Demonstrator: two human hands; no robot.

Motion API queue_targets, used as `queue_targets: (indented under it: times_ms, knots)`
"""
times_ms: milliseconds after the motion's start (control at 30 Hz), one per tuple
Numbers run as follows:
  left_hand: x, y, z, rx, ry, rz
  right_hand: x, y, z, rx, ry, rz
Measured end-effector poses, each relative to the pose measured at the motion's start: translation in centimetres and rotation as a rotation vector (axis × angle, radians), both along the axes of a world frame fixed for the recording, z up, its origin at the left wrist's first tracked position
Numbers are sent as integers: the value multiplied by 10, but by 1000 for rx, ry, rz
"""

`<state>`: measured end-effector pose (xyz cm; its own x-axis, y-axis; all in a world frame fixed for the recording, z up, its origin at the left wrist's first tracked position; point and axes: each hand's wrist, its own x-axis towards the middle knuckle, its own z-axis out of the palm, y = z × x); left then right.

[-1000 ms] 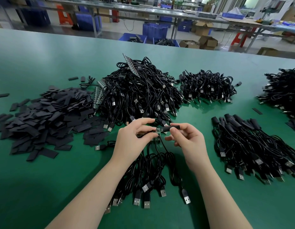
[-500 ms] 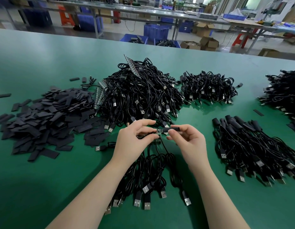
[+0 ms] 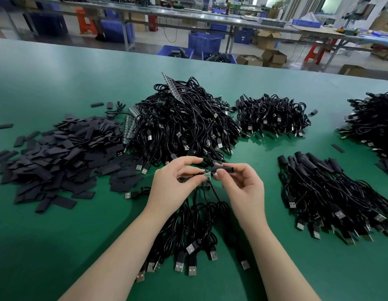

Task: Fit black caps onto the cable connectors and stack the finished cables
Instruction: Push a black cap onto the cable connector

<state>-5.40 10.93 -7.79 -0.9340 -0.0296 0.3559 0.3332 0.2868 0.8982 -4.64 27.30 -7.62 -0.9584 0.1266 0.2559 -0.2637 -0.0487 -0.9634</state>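
Head view: nearest, loose USB cables (image 3: 188,231) lie on the green bench (image 3: 47,246). Above them the left hand (image 3: 173,187) pinches a small green connector board (image 3: 207,174), and the right hand (image 3: 243,187) pinches a black cap (image 3: 224,170), its mouth just beside the board. Capping is in hand; next, align and slide it on. Finished cables (image 3: 332,192) lie at the right, spare caps (image 3: 54,153) left, uncapped heap (image 3: 184,127) beyond.

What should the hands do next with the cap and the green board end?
Probably slide the black cap, pinched in the right hand, leftward over the small green board that the left hand holds: the cap's open end sits right at the board but does not cover it yet.
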Motion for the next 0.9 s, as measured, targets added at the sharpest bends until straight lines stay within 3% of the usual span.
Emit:
queue_targets:
  times_ms: [367,667,900]
  knots:
    - [1,0,1,64,-30,-43,-6,14,4,55,-45,126]
    - [1,0,0,67,-31,-26,-7,12,1,23,-55,33]
    - [2,-2,3,99,-54,-23,-5,12,2,-9,-78,141]
